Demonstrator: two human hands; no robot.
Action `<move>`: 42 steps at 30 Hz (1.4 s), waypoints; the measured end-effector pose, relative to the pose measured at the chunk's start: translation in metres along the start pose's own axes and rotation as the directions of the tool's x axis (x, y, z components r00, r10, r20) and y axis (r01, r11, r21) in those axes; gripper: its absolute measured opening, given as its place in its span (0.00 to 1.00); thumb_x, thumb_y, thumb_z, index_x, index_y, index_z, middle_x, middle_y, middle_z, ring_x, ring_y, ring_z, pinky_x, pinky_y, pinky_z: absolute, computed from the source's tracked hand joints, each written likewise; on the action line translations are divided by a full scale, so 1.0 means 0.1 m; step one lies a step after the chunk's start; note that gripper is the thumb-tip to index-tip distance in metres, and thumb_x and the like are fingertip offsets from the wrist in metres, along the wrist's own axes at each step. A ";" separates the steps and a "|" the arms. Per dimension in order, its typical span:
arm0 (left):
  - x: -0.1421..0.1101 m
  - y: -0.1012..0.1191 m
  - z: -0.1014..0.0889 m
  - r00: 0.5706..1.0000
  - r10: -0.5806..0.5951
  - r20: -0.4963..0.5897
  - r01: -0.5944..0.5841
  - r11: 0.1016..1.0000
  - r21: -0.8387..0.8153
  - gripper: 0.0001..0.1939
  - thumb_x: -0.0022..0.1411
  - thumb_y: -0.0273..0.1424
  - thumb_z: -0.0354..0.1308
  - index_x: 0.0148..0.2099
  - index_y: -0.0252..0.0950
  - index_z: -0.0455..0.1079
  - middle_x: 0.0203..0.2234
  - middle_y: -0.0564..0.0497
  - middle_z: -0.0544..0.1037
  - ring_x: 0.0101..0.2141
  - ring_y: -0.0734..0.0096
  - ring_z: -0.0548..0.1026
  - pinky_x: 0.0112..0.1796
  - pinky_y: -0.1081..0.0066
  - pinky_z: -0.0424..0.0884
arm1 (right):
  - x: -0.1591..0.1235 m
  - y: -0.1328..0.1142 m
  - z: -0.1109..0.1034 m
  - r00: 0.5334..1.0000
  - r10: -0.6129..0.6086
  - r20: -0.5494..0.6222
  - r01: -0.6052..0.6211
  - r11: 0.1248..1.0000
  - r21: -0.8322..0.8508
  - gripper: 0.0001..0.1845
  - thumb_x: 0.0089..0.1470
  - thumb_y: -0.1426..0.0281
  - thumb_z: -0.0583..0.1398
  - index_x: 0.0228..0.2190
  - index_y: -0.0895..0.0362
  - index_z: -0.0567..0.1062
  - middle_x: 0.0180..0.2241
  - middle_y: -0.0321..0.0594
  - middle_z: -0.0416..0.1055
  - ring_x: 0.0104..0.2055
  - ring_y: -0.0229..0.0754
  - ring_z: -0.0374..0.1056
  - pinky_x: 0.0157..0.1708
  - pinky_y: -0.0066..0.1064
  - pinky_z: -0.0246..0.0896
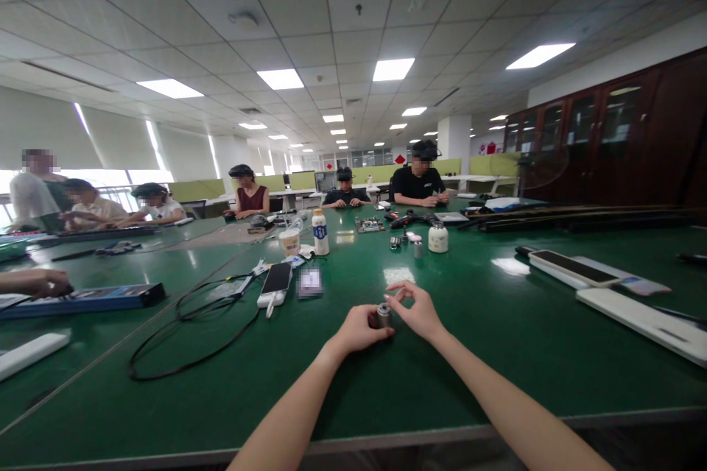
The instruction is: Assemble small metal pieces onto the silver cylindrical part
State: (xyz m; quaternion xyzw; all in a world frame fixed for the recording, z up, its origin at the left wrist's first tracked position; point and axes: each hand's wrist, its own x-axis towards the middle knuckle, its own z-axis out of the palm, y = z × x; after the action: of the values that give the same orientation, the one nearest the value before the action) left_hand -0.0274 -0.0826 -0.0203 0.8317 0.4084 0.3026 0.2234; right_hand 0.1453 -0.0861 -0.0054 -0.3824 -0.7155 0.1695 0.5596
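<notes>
My left hand (pixel 360 329) is wrapped round a small grey metal cylinder (pixel 383 316) that stands upright on the green table. Its fingers lie on the far and left side, with the thumb along the near side. My right hand (pixel 415 311) is at the upper right of the cylinder, its fingers bent and their tips drawn together close to the cylinder's top. Whatever those fingertips pinch, if anything, is too small to make out. Beyond both hands, a similar metal cylinder (pixel 418 249) and several small metal parts (pixel 395 242) stand on the table.
A white jar (pixel 438 238), a bottle (pixel 320 232) and a cup (pixel 289 241) stand farther back. To the left lie a phone (pixel 277 279) and a looped black cable (pixel 182 372). White flat devices (pixel 641 320) lie at right. At far left, another person's hand (pixel 47 282) touches a blue box (pixel 118 297).
</notes>
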 end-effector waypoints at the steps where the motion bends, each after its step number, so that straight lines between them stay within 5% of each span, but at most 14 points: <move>1: 0.00 0.00 0.00 1.000 0.001 0.000 -0.001 1.000 0.000 0.16 0.49 0.39 0.61 0.37 0.32 0.73 0.28 0.51 0.76 0.27 0.71 0.71 0.29 0.75 0.63 | 0.00 0.00 -0.01 1.000 -0.005 -0.021 0.005 1.000 -0.001 0.10 0.48 0.66 0.60 0.35 0.55 0.72 0.24 0.36 0.73 0.29 0.41 0.72 0.38 0.35 0.65; 8: 0.01 -0.03 0.01 1.000 0.004 -0.005 -0.004 1.000 0.010 0.16 0.49 0.39 0.61 0.37 0.32 0.72 0.25 0.52 0.75 0.25 0.73 0.69 0.26 0.76 0.61 | -0.04 -0.05 0.02 0.988 -0.053 0.144 0.044 0.997 0.067 0.09 0.47 0.69 0.61 0.34 0.56 0.73 0.32 0.38 0.75 0.36 0.41 0.72 0.41 0.35 0.65; 14: 0.00 -0.05 0.02 1.000 0.008 -0.001 -0.008 1.000 0.009 0.15 0.50 0.39 0.61 0.36 0.32 0.72 0.26 0.51 0.75 0.27 0.72 0.70 0.28 0.76 0.63 | 0.03 0.01 0.04 1.000 -0.023 0.005 0.022 0.994 0.104 0.08 0.48 0.66 0.61 0.31 0.57 0.72 0.30 0.40 0.75 0.34 0.42 0.73 0.39 0.34 0.66; 18: 0.00 0.01 0.00 1.000 0.022 0.007 -0.022 1.000 -0.003 0.15 0.50 0.38 0.60 0.37 0.32 0.72 0.27 0.52 0.75 0.28 0.72 0.71 0.29 0.76 0.64 | 0.11 0.27 -0.09 0.985 0.056 -0.166 -0.058 0.998 -0.003 0.08 0.48 0.64 0.60 0.30 0.57 0.72 0.31 0.42 0.76 0.34 0.43 0.73 0.39 0.34 0.66; 22: -0.01 0.03 -0.01 1.000 0.017 0.013 -0.017 1.000 -0.019 0.16 0.50 0.38 0.60 0.38 0.32 0.73 0.28 0.51 0.76 0.28 0.71 0.71 0.30 0.75 0.65 | 0.11 0.65 -0.23 0.969 0.248 -0.015 -0.246 0.950 -0.194 0.06 0.42 0.68 0.62 0.28 0.55 0.75 0.28 0.38 0.77 0.34 0.45 0.74 0.39 0.36 0.66; 27: 0.00 0.01 -0.01 1.000 0.012 0.014 -0.011 1.000 -0.017 0.17 0.50 0.39 0.60 0.39 0.33 0.73 0.30 0.51 0.76 0.29 0.70 0.72 0.30 0.75 0.65 | 0.09 0.88 -0.27 0.961 0.270 0.061 -0.253 0.946 -0.204 0.08 0.40 0.71 0.63 0.28 0.53 0.77 0.30 0.37 0.77 0.36 0.45 0.74 0.40 0.35 0.66; 32: -0.01 0.01 -0.01 1.000 0.025 0.012 -0.025 1.000 -0.010 0.16 0.50 0.39 0.60 0.38 0.34 0.73 0.28 0.52 0.76 0.28 0.71 0.71 0.30 0.75 0.65 | 0.13 0.68 -0.24 0.978 0.208 0.010 -0.205 0.971 -0.121 0.05 0.42 0.68 0.62 0.26 0.56 0.76 0.28 0.40 0.77 0.33 0.45 0.74 0.39 0.37 0.67; 37: 0.00 -0.01 0.00 1.000 0.027 0.007 -0.026 1.000 -0.013 0.16 0.50 0.39 0.61 0.38 0.33 0.73 0.28 0.52 0.76 0.27 0.72 0.71 0.29 0.76 0.64 | 0.09 0.23 -0.10 0.999 0.014 0.048 -0.020 0.992 0.123 0.08 0.47 0.65 0.61 0.29 0.57 0.75 0.31 0.42 0.76 0.35 0.43 0.73 0.40 0.36 0.67; 42: 0.01 -0.05 0.02 1.000 0.000 -0.006 -0.001 1.000 -0.011 0.17 0.49 0.40 0.61 0.36 0.31 0.72 0.26 0.51 0.75 0.26 0.72 0.70 0.27 0.76 0.62 | -0.01 0.01 0.03 0.992 -0.068 0.110 0.063 0.997 0.049 0.05 0.50 0.69 0.60 0.27 0.56 0.75 0.30 0.38 0.75 0.36 0.42 0.71 0.41 0.36 0.64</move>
State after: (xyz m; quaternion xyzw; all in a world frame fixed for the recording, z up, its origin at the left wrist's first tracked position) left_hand -0.0287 -0.0793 -0.0248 0.8297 0.4072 0.3072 0.2266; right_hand 0.1429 -0.0857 -0.0081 -0.3360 -0.7538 0.1883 0.5324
